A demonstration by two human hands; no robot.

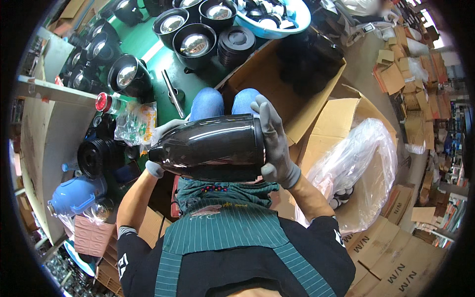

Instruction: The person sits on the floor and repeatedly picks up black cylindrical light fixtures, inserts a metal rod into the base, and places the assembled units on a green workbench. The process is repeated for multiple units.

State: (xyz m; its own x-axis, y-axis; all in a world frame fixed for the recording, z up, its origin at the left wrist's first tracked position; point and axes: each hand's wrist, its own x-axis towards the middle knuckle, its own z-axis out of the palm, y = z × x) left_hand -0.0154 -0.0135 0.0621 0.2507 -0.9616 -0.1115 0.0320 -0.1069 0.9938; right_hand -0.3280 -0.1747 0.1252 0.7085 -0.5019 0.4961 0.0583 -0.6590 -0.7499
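Note:
Across my lap lies a glossy black vacuum jug body, on its side and tapering towards the left. My left hand, in a grey glove, grips its narrow end, with most of the fingers hidden behind it. At the wide right end, my gloved right hand presses its palm and fingers around the rim. Both hands hold the jug body between them. Beyond it, a metal rod on a stand rises at the edge of the green table.
Black jugs with silvery insides and a stack of black discs stand on the table. A blue basin holds small parts. Open cardboard boxes flank my right side, one lined with clear plastic. A blue jug is at left.

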